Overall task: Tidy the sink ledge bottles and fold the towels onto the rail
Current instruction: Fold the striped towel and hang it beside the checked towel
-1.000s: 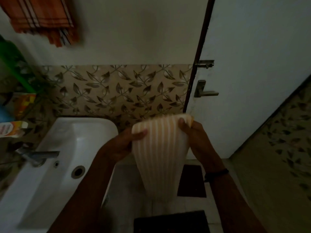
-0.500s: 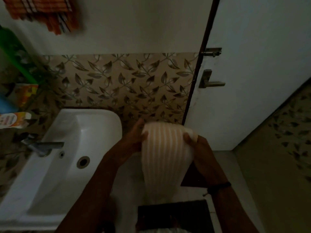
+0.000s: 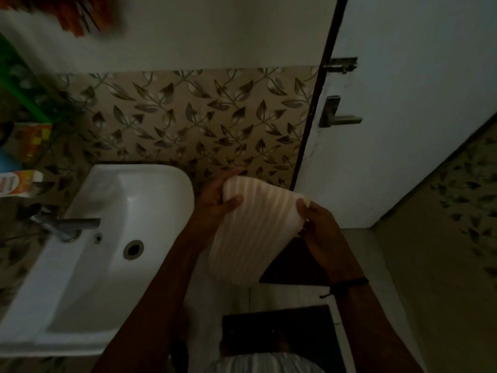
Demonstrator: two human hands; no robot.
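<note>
I hold a cream towel with pale orange stripes [image 3: 255,227] in front of me, to the right of the white sink [image 3: 88,275]. My left hand [image 3: 219,199] pinches its upper left corner and my right hand [image 3: 316,224] grips its upper right edge. The towel hangs down folded between them. An orange checked towel [image 3: 78,14] hangs at the top left, blurred. On the ledge left of the sink stand a white and orange tube [image 3: 18,183], an orange box [image 3: 32,135] and a blue item [image 3: 6,164].
A steel tap [image 3: 68,224] sticks out over the basin. Leaf-patterned tiles cover the wall behind. A white door [image 3: 403,103] with a lever handle [image 3: 336,115] and a bolt stands at right. Dark floor mats [image 3: 279,329] lie below my arms. A green object [image 3: 18,84] leans at left.
The towel and both hands have dropped lower and tilted, the right side now lower than the left. The hanging part looks shorter. The view has tipped downward.
</note>
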